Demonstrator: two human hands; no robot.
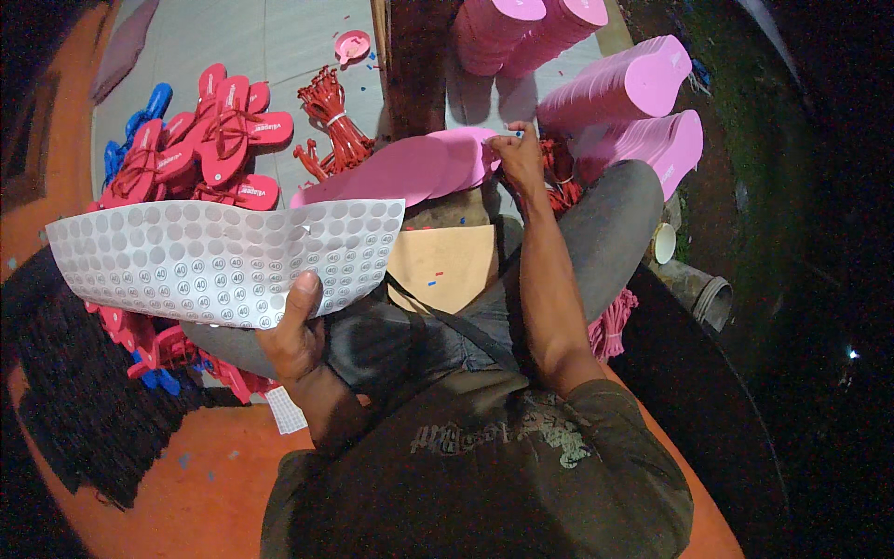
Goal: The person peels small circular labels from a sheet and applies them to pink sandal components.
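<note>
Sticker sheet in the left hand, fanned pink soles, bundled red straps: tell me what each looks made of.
Sticker sheet: probably paper, smooth; it is thin and bends in the left hand. Pink soles: likely foam rubber, matte, showing no sharp glare. Red straps: rubber or soft plastic, perhaps; slightly shiny, thin, curved.

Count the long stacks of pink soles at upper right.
4: first stack and second stack side by side at the top edge; third stack farther right; fourth stack below it, by the right knee. Others may be hidden.
</note>
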